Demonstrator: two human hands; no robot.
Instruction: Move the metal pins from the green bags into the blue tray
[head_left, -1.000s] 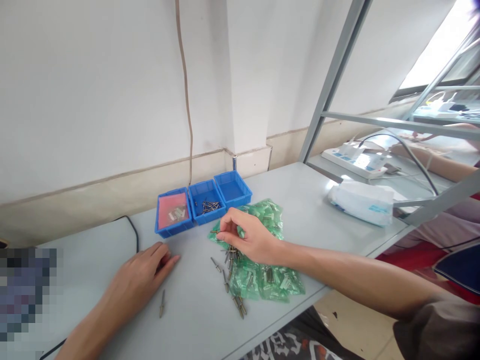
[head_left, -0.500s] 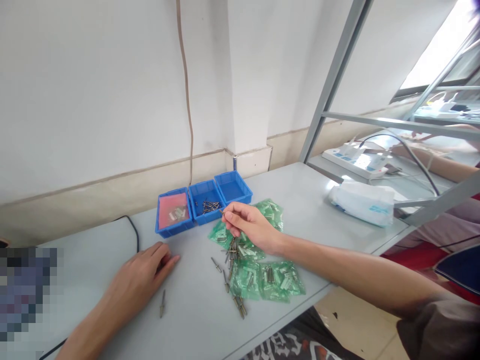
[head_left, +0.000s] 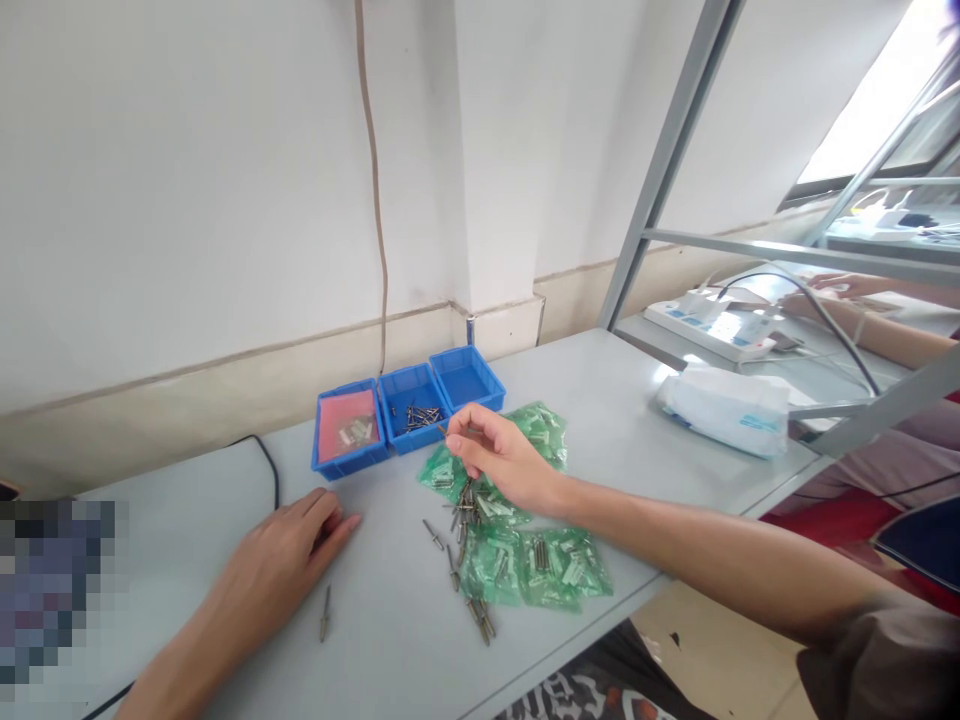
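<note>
My right hand [head_left: 501,462] pinches a rivet [head_left: 444,431] in its fingers above green packets [head_left: 525,560], just short of the middle blue bin [head_left: 411,408]; my left hand [head_left: 281,555] lies flat, fingers together, on the worktop [head_left: 615,400].

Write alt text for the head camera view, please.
A right hand pinches a small rivet above green bags and loose rivets, near three blue bins; the left hand rests flat on the grey table.

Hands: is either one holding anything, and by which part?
The right hand pinches a small metal pin by one end, tip free. The left hand lies flat on the table, holding nothing.
</note>
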